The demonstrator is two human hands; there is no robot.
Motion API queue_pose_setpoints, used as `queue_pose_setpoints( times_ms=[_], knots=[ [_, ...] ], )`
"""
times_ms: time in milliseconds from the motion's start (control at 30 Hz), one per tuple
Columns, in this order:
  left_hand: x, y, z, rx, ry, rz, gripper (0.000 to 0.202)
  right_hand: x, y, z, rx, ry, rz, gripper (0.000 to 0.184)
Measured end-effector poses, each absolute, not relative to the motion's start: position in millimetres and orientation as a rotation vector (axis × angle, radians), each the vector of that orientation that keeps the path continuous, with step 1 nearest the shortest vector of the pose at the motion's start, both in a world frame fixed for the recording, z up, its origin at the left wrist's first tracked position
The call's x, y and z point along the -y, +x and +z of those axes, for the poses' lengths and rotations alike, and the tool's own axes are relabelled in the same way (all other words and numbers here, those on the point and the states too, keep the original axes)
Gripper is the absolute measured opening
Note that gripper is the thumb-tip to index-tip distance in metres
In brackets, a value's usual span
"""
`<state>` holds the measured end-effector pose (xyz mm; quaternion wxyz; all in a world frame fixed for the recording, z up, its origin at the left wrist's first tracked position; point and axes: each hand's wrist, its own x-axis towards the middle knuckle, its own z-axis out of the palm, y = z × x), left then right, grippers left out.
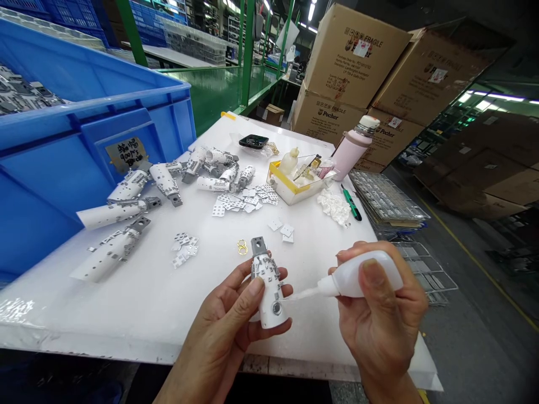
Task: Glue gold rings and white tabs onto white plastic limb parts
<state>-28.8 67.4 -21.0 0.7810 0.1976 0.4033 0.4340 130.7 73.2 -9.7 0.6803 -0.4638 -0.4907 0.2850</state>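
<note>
My left hand [236, 314] is closed around a white cylindrical model part [269, 297] with small grey details and a grey lug at its top end. My right hand [379, 314] grips a white squeeze bottle [351, 276] on its side. The bottle's thin nozzle points left, and its tip is at or very near the lower right side of the part; contact is hard to tell. Beyond the part lie two small gold rings [242, 247], a few white square pieces [287, 231] and a little heap of patterned pieces [184, 248].
Several similar cylindrical parts [113, 255] lie at the left and back, beside a large blue crate [46, 174]. Behind are white squares [240, 202], a yellow-edged tray [284, 191], crumpled tissue [332, 206], a green cutter [351, 203] and a pink flask [351, 151]. Cartons [353, 62] stand beyond.
</note>
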Motion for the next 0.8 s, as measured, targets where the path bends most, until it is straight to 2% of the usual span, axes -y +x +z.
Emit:
queue_pose_setpoints(
  times_ms=[800],
  knots=[
    [-64.3, -29.3, -15.9, -0.878, 0.372, 0.943, 0.032, -62.3, 132.9, -10.7, 1.135, -1.067, 0.566, 0.020]
  ],
)
